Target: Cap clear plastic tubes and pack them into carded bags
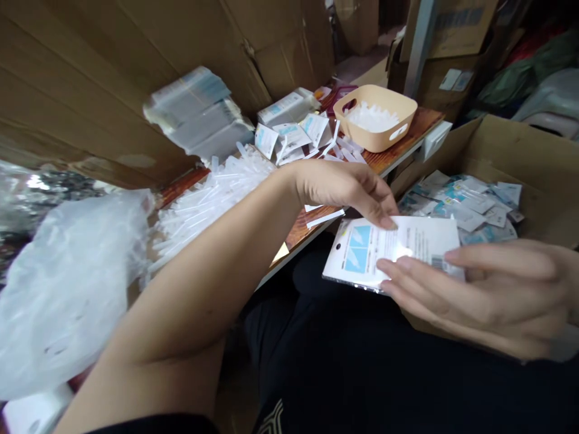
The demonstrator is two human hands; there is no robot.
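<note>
A flat white-and-blue printed packet in clear plastic is held over my lap, its text and barcode side up. My left hand grips its far edge, thumb on top and fingers curled behind. Along the near and right edges, the fingers of my right hand lie on the packet's face; its thumb side is partly hidden. Right of the packet, an open cardboard box holds many similar packets.
The wooden table carries a heap of clear plastic tubes, stacked sleeves, loose cards and a beige basket of small white pieces. A large plastic bag stands at left. Cardboard rises behind.
</note>
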